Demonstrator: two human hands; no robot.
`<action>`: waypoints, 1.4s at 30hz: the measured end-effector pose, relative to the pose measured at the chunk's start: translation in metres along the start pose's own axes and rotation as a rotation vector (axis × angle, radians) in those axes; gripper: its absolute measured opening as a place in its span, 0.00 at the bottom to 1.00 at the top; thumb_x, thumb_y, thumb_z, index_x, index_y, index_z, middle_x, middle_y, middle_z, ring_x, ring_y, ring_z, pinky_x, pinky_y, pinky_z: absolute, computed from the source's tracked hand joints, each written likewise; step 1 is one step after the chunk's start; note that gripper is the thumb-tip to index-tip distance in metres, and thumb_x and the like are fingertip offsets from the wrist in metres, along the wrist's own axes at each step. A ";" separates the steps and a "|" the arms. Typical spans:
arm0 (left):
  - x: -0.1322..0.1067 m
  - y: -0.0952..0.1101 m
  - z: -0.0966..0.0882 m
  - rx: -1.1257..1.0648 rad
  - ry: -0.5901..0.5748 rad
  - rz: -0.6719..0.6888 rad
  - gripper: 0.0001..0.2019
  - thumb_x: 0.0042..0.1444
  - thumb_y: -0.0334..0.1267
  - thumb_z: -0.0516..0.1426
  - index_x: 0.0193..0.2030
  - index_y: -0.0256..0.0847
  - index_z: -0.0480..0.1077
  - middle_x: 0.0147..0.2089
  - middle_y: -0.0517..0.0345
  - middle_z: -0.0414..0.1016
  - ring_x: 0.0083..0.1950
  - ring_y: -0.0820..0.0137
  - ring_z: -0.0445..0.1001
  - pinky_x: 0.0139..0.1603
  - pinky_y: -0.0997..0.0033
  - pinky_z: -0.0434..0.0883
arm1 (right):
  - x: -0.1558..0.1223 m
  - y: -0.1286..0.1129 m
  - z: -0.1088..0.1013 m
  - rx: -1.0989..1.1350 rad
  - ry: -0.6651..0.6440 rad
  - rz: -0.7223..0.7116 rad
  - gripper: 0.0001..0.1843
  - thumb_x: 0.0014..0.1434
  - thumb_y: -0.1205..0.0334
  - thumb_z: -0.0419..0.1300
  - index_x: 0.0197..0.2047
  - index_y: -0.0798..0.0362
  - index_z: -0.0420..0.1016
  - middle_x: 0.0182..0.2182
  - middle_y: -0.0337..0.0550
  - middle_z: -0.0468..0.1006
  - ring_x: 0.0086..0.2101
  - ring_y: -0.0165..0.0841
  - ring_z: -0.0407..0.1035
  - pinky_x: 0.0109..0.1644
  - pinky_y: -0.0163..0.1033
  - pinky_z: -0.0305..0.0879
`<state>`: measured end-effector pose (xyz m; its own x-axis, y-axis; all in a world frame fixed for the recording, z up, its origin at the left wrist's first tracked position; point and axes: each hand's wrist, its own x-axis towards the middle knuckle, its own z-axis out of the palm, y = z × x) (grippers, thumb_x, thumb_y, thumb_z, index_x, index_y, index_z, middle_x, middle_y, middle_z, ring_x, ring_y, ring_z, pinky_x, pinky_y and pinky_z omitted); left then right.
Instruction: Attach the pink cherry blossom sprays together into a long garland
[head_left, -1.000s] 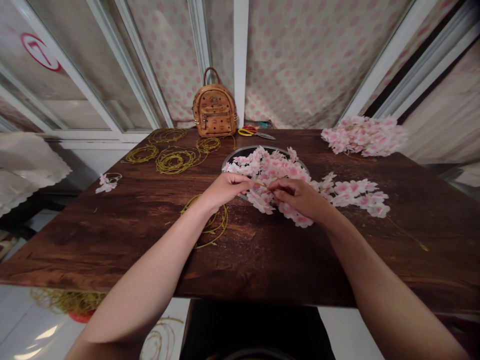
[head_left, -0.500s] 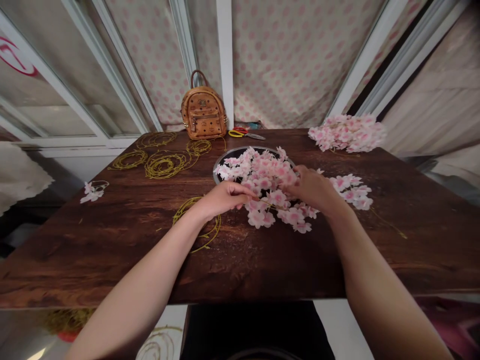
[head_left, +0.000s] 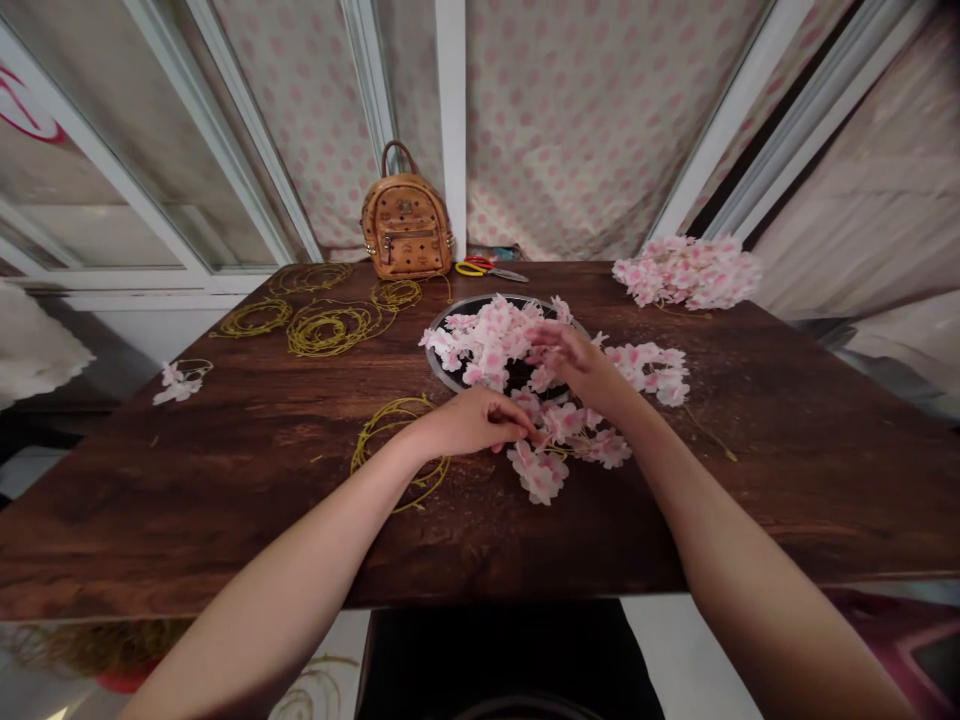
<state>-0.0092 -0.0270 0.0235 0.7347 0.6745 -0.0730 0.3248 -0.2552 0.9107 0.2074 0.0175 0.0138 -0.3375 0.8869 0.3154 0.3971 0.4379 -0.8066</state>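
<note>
My left hand (head_left: pixel 480 420) is closed in a pinch on the stem end of an artificial blossom spray (head_left: pixel 541 470), whose pink and white flowers hang low over the table. To its right, my right hand (head_left: pixel 574 362) reaches over a round dark tray (head_left: pixel 442 375) with a silver rim, fingers loosely stretched and apart. Loose pink artificial blossoms (head_left: pixel 487 335) are heaped in that tray, close to those fingertips. Beyond my right wrist lies another blossom spray (head_left: pixel 651 370) with a thin stem trailing across the wood. A coil of yellow-green stem (head_left: pixel 367 435) rests beside my left forearm.
Several yellow-green stem coils (head_left: pixel 330 328) lie at the back left, near a brown backpack (head_left: pixel 409 228). Scissors (head_left: pixel 487 268) with red and yellow handles are at the back edge. A big blossom bunch (head_left: pixel 690 272) sits back right; a small white flower piece (head_left: pixel 180 382) is far left.
My left hand has come nearer and slightly right with the blossom spray. My right hand has moved left over the tray, fingers now apart. The spray on the right has shifted left.
</note>
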 end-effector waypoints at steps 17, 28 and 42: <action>0.005 -0.005 0.011 0.282 0.313 0.086 0.11 0.57 0.31 0.56 0.39 0.41 0.80 0.51 0.49 0.78 0.56 0.61 0.72 0.51 0.64 0.69 | -0.019 -0.001 -0.043 -0.966 0.276 0.341 0.15 0.60 0.59 0.49 0.34 0.51 0.76 0.31 0.52 0.78 0.33 0.42 0.72 0.39 0.47 0.64; 0.007 -0.006 0.005 0.213 0.484 0.086 0.11 0.58 0.30 0.55 0.41 0.39 0.79 0.40 0.54 0.81 0.41 0.68 0.76 0.44 0.68 0.70 | -0.011 -0.036 -0.007 -0.404 -0.098 0.096 0.14 0.62 0.59 0.49 0.30 0.52 0.72 0.29 0.42 0.78 0.31 0.33 0.69 0.37 0.37 0.61; 0.013 -0.013 0.007 -0.028 0.633 0.042 0.08 0.57 0.36 0.58 0.40 0.38 0.78 0.35 0.55 0.81 0.34 0.70 0.75 0.38 0.68 0.72 | -0.016 -0.037 0.005 -0.084 -0.302 0.227 0.08 0.57 0.57 0.56 0.34 0.52 0.71 0.27 0.40 0.77 0.27 0.32 0.71 0.32 0.37 0.65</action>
<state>0.0007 -0.0197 0.0083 0.2493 0.9455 0.2097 0.2817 -0.2779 0.9184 0.1943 -0.0138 0.0356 -0.4643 0.8849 -0.0379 0.5548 0.2573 -0.7912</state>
